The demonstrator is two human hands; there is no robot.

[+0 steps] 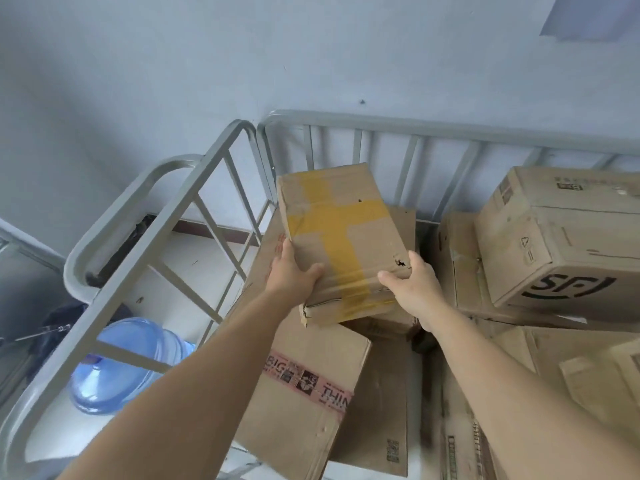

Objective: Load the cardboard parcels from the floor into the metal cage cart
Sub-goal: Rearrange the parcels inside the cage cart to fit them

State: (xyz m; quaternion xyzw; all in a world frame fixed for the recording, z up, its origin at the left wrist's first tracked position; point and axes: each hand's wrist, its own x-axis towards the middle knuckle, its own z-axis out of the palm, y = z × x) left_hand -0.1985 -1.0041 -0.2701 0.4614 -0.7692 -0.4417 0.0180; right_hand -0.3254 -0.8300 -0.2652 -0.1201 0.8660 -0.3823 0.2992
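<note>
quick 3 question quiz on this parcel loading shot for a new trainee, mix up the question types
1. True or false: both hands grip the flat cardboard parcel with the yellow tape cross.
2. Multiple choice: the blue translucent water jug lies
A. inside the grey metal cage cart
B. outside the cart, beyond its left side rail
C. on top of the parcel printed SF
3. Fill in: the large brown box below the held parcel carries a pink tape strip with the word ____ at its left end.

Key
1. True: left hand at the left near corner, right hand at the right near corner.
2. B
3. BIG
</note>
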